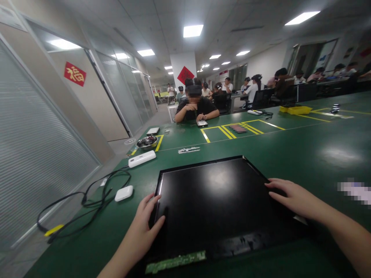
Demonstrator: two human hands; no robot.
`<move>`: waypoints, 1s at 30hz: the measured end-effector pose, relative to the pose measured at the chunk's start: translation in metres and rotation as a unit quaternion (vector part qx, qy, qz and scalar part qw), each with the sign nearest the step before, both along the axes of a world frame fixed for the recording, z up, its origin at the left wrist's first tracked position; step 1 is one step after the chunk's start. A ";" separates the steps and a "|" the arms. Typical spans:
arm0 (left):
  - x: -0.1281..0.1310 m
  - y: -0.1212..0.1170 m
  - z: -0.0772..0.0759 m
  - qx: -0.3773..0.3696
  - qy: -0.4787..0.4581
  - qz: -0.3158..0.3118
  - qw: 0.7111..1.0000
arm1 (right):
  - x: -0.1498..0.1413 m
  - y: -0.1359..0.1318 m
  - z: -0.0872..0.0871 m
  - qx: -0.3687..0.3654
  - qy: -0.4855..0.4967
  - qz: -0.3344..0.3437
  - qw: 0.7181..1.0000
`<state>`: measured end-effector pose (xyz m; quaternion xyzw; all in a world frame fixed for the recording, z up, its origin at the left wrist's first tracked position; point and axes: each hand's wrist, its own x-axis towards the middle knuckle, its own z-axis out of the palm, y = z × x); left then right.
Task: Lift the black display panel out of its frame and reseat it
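A large flat black screen panel [214, 200] lies face up in front of me, with a glossy surface and thin dark frame. My left hand [147, 220] grips its left edge, thumb over the face and fingers along the side. On the opposite edge my right hand [290, 195] holds the frame, its thumb and fingertips at the rim. Near the panel's lower left edge shows a green circuit board strip [175, 262]. How far my fingers reach beneath the panel is hidden.
The green table [304, 154] carries a white power strip [142, 158], a small white case [124, 193], looped black cables [87, 200], a metal bowl [147, 142] and a yellow tray [295, 110]. Across it, a person [197, 106] sits with a hand on a device.
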<state>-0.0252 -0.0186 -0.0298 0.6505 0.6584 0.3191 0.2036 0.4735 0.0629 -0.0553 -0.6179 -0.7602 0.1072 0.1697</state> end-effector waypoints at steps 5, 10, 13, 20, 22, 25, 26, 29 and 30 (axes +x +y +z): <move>-0.006 0.000 0.001 0.006 0.051 -0.003 0.999 | 0.004 0.003 -0.002 -0.014 0.006 0.000 1.000; -0.017 0.002 -0.007 -0.033 0.160 0.076 0.984 | 0.004 0.003 -0.001 -0.018 0.002 -0.004 1.000; -0.018 0.000 -0.014 -0.079 0.137 0.074 0.985 | 0.003 0.003 0.000 -0.022 0.002 -0.003 1.000; -0.014 0.001 -0.008 -0.127 0.157 0.055 0.978 | 0.005 0.009 0.002 -0.025 0.045 -0.015 0.999; -0.011 0.001 -0.001 -0.143 0.157 0.054 0.976 | 0.007 0.012 0.000 -0.024 0.077 -0.034 0.996; -0.007 0.000 0.007 -0.153 0.141 0.052 0.977 | 0.010 0.018 -0.008 -0.014 0.125 -0.068 0.990; -0.006 0.000 0.009 -0.152 0.133 0.055 0.978 | 0.011 0.020 -0.012 -0.008 0.141 -0.079 0.987; -0.005 0.000 0.014 -0.140 0.088 0.079 0.983 | 0.012 0.028 -0.021 -0.002 0.181 -0.106 0.978; -0.005 0.000 0.016 -0.131 0.058 0.084 0.986 | 0.013 0.031 -0.022 -0.005 0.187 -0.112 0.976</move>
